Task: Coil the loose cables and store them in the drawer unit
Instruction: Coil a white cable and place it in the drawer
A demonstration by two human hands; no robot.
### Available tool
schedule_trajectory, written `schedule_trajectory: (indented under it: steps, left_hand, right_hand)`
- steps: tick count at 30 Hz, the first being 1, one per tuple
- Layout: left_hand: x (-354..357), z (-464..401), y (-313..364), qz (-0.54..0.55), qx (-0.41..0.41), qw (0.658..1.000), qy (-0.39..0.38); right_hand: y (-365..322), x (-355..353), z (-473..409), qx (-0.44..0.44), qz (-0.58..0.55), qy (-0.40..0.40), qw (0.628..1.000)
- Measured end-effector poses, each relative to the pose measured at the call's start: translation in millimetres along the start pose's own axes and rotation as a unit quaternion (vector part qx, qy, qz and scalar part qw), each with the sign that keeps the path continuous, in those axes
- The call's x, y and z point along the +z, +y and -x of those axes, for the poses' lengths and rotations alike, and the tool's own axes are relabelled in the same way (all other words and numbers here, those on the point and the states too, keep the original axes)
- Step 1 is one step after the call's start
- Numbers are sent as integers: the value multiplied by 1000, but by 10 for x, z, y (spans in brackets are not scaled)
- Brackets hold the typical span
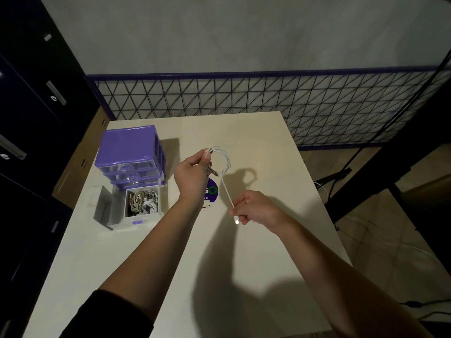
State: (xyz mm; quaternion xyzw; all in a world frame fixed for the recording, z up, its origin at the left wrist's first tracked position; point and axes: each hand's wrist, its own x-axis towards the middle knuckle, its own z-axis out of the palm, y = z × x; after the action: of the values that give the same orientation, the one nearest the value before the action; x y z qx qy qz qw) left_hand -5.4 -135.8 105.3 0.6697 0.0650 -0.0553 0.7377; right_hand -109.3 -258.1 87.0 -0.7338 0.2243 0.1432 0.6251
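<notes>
Counter (256,142): I see a pale flat top carrying everything; most of it is bare, so I have room to work the coil above it.

Unit (129,147): purple, standing at the counter's left side. Its bottom drawer (156,198) is pulled out toward me and already holds a tangle of coiled cords (142,200). I judge the whole thing light plastic, so anything pushed in hard could shove it along.

Sticker (211,190): a round purple patch on the counter, partly hidden behind my left wrist.

Left hand (192,176): raised above the counter just right of the unit. Its fingers (207,154) are pinched shut on the gathered loops at the top of the coil.

Right hand (256,207): lower and nearer me, closed lightly on the free tail, with the plug (236,222) poking out below the grip.

Cable (225,167): thin and white, a few loops hanging from my left pinch, then one straight run down to my right hand. All of it is off the counter.

Handling: I judge it nearly weightless, limp but springy, so the loops will want to fan open if the pinch loosens. It looks smooth and likely to slip through a loose hold.

Where to hold: keep pinching where the loops cross, and guide the tail just behind the plug, not on the plug itself.
</notes>
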Motion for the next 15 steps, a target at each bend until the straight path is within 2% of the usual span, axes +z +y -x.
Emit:
schedule_trajectory:
  steps: [4,9,12,15]
  left_hand:
    - [11,-3,4,-2,11,1000,10]
    - [31,129,-67,-21,30,999,-13]
    - [-2,164,-142,-33,36,998,-40]
    - [-25,195,-170,-43,28,998,-45]
  right_hand:
    - [46,4,-64,1,40,33,999]
    - [158,32,-129,6,124,81,989]
    - [157,71,-102,-11,142,69,987]
    - [56,99,-56,-26,99,47,994]
